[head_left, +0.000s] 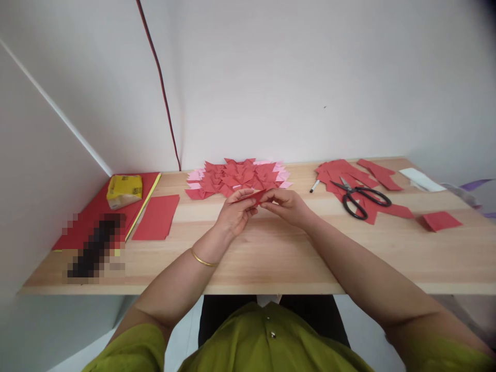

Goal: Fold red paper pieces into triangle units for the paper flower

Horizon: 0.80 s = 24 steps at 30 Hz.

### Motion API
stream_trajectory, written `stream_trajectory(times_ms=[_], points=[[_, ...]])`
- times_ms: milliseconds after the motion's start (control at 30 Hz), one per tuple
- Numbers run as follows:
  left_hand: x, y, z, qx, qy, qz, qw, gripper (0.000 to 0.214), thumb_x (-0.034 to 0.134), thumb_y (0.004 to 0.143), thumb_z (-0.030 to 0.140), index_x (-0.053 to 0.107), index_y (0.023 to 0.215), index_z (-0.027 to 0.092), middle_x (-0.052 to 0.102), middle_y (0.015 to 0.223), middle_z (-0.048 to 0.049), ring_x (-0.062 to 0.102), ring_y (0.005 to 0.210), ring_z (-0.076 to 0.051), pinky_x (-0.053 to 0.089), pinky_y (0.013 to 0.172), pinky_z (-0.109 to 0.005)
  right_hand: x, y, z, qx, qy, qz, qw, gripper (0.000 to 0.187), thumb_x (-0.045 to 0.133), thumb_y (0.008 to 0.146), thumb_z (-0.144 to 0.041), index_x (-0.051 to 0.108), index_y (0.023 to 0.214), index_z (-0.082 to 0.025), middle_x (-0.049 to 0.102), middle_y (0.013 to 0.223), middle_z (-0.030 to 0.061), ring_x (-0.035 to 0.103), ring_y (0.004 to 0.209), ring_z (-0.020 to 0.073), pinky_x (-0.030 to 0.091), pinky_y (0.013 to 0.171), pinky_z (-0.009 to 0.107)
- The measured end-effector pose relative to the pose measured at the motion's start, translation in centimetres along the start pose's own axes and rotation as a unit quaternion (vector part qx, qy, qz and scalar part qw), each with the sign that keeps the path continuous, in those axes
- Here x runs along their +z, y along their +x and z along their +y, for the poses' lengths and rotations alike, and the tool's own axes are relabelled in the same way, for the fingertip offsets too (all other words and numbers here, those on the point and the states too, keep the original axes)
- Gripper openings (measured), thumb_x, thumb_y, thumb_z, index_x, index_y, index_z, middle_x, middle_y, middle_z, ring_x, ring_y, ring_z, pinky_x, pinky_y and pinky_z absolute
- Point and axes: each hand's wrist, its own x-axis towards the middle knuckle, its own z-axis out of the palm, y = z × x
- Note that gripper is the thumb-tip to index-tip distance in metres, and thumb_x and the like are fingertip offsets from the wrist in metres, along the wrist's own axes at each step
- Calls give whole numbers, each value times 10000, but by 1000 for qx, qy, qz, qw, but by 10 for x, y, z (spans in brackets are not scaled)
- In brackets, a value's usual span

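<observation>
Centrally, left hand (pixel 235 211) and right hand (pixel 287 205) meet over counter (pixel 271 253), both grips pinching red paper piece (pixel 256 196), wrists raised, yellow pack (pixel 124 190) print unreadable

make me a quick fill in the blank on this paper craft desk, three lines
1. The left hand and right hand together pinch a small paper piece coloured ____.
2. The black scissors lie on red scraps to the ____ of both hands.
3. The packet resting on the red sheets at far left is ____.
Missing words: red; right; yellow.
</observation>
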Motion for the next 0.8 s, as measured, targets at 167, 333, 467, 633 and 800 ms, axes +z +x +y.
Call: stream_trajectory(times_ms=[167, 333, 467, 633, 800], points=[[0, -1, -2, 6, 1, -5, 1000, 383, 736, 528, 99, 591, 876, 162, 660, 695, 3, 593, 594, -116, 447, 607, -268, 3, 0, -4, 63, 65, -3, 996, 126, 612, 829, -310, 620, 826, -184, 651, 782, 37, 579, 691, 141, 462, 642, 280], [1, -1, -3, 16, 12, -6, 1000, 391, 739, 524, 107, 584, 881, 152, 658, 705, -3, 596, 605, -115, 451, 602, -263, 10, 1, -5, 123, 148, 19, 981, 131, 647, 782, -297, 599, 783, -175, 633, 743, 17, 578, 671, 133, 463, 643, 283], [3, -2, -3, 17, 16, -2, 1000, 382, 742, 520, 106, 588, 867, 154, 652, 696, 4, 597, 612, -112, 453, 608, -259, 13, 1, -7, 140, 163, 33, 976, 134, 662, 758, -282, 588, 775, -172, 613, 721, 1, 564, 653, 119, 449, 629, 272], [4, -3, -3, 18, 11, -1, 1000, 366, 733, 519, 86, 592, 849, 158, 654, 703, 7, 596, 618, -106, 448, 617, -256, 12, 1, -10, 137, 175, 34, 974, 145, 665, 751, -274, 567, 802, -181, 588, 724, -8, 552, 646, 114, 445, 617, 267], [2, -3, -1, -11, 7, -8, 1000, 379, 722, 525, 62, 594, 866, 163, 644, 680, 7, 597, 618, -114, 449, 635, -274, 11, 1, -9, 126, 139, 19, 982, 139, 635, 777, -308, 579, 814, -187, 614, 741, 7, 562, 668, 130, 455, 626, 279]])
